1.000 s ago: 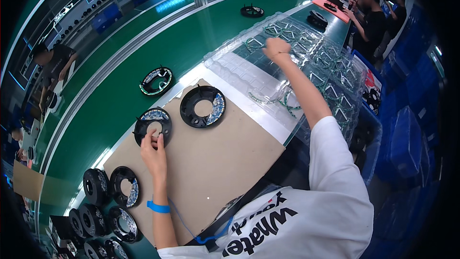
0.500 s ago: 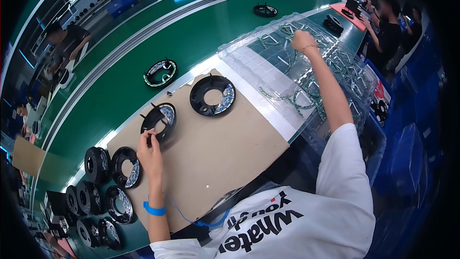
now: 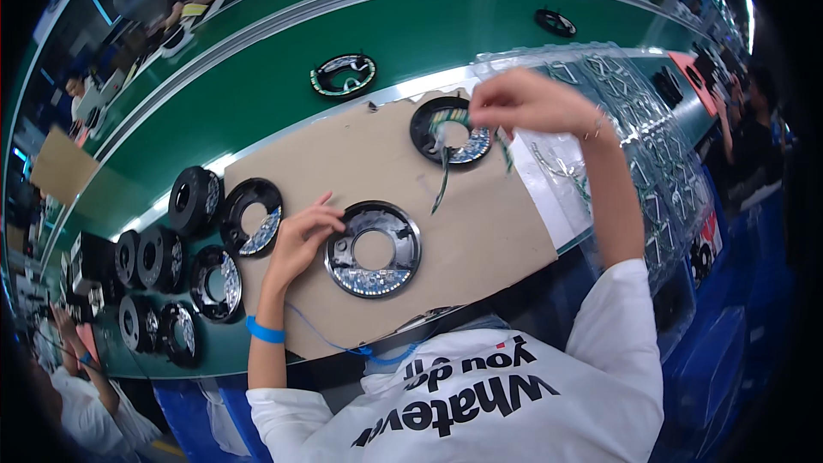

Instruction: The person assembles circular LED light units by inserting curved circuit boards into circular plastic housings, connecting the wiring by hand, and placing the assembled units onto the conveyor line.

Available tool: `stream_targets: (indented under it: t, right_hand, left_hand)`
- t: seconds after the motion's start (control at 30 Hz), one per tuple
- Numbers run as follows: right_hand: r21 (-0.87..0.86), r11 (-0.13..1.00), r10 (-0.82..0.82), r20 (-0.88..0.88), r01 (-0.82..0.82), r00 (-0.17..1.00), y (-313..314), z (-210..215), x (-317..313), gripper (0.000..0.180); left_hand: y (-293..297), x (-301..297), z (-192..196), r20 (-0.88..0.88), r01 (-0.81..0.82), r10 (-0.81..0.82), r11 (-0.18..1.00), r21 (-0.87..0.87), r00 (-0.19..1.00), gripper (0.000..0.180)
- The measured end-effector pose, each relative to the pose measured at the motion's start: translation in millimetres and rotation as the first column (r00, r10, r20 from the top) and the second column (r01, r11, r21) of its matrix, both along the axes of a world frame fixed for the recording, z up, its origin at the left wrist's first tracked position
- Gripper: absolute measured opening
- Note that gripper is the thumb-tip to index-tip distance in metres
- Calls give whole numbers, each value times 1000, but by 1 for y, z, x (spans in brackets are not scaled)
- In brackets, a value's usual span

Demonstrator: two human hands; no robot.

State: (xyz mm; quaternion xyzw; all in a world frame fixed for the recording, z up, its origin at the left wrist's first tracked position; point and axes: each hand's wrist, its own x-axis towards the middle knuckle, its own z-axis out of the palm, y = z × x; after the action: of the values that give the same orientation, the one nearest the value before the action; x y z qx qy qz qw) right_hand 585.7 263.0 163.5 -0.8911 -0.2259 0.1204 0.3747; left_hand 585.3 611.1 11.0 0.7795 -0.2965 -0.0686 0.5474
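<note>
A round black plastic housing (image 3: 375, 279) with a central hole lies flat on the brown cardboard sheet, a populated circuit board along its near side. My left hand (image 3: 300, 240) is beside its left rim, fingers stretched and apart; whether a fingertip touches the rim I cannot tell. Further back lies a second such housing (image 3: 470, 151). Over it my right hand (image 3: 536, 103) is closed on a green circuit strip (image 3: 446, 120) with dangling wires. Motion blurs the strip and hides how the fingers grip it.
Several more black housings (image 3: 194, 200) stand at left, some stacked. Clear plastic trays (image 3: 639, 133) with green strips lie at right. On the green bench behind lies a ring (image 3: 343, 75) with a green strip. A blue wrist strap (image 3: 264, 331) trails a cord. Other people sit beyond.
My right hand has come from the trays to the far housing, bringing a green strip. The housing at my left hand has gone from tilted to flat, and that hand's fingers have parted.
</note>
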Motion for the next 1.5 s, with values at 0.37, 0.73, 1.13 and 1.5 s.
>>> stream_targets:
  t: [0.37, 0.73, 1.13, 1.5]
  right_hand:
    - [250, 896, 325, 196, -368, 925, 108, -27, -38, 12]
    - [587, 735, -84, -416, 338, 905, 112, -86, -88, 15]
    - [606, 710, -284, -221, 360, 933, 134, -141, -117, 15]
    - [513, 854, -20, -139, 89, 990, 97, -128, -65, 13]
  left_hand:
    - [-1, -32, 43, -268, 294, -350, 928, -229, 898, 47]
    - [17, -36, 22, -511, 353, -557, 823, -445, 654, 29]
    - [15, -46, 34, -271, 157, -171, 985, -73, 947, 20]
    - [9, -60, 39, -419, 1, -60, 990, -140, 906, 17]
